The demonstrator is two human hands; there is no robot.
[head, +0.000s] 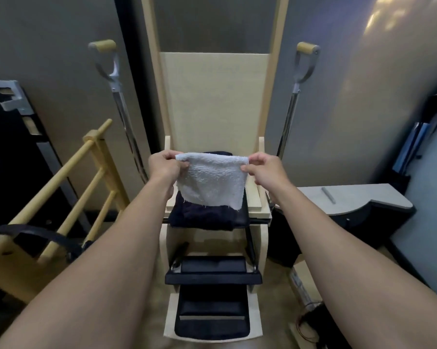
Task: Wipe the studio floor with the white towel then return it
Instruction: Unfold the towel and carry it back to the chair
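Note:
A small white towel hangs spread out in the air between my two hands. My left hand pinches its upper left corner. My right hand pinches its upper right corner. The towel's lower edge dangles just above a dark cloth lying on the seat of a pale wooden exercise chair. Both forearms reach forward from the bottom of the view.
The chair has two black padded pedals below the seat and metal handles with wooden grips on both sides. A wooden ladder frame stands at left. A grey desk with a pen stands at right.

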